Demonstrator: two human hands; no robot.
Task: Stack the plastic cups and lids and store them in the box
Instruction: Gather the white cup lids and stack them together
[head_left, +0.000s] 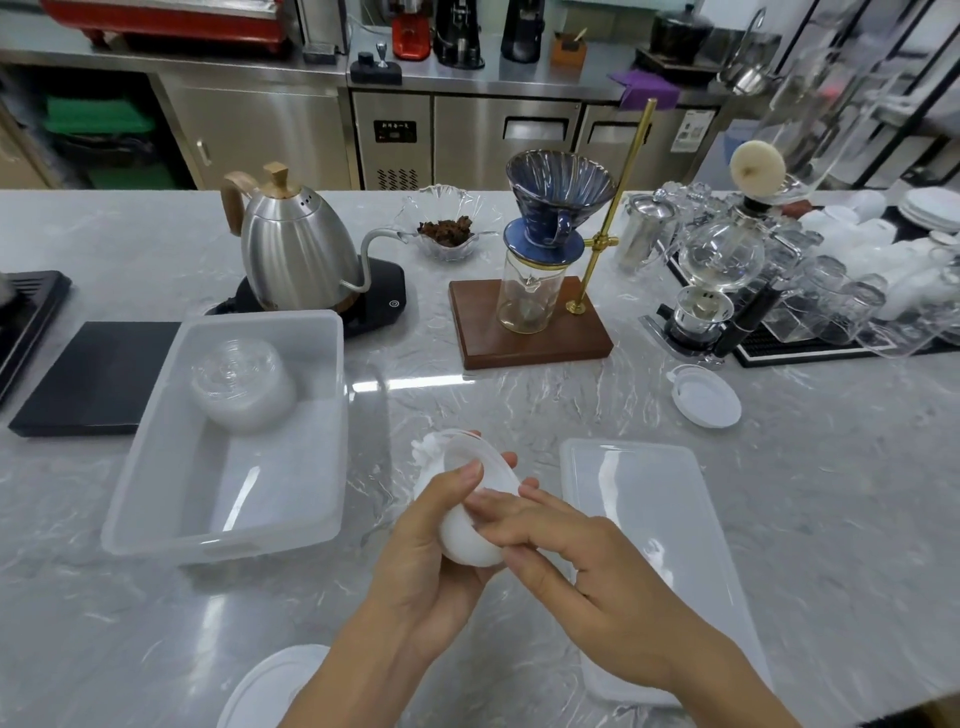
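My left hand (415, 566) grips a stack of white plastic lids (470, 512), held on its side above the counter, thumb curled over the top edge. My right hand (576, 561) reaches in from the right with straight fingers laid against the stack's face. The translucent storage box (156, 499) stands to the left, with a stack of clear cups (241, 384) lying in its far end. One loose white lid (706, 396) lies on the counter at the right. Another white lid (270, 686) shows at the bottom edge, partly hidden by my left forearm.
The box's flat cover (654, 519) lies right of my hands. Behind stand a steel kettle (296, 254) on a black base, a pour-over stand (535, 317) on a wooden board, a glass bowl (447, 228), a siphon brewer (717, 280), glassware (841, 296), and a black board (93, 374).
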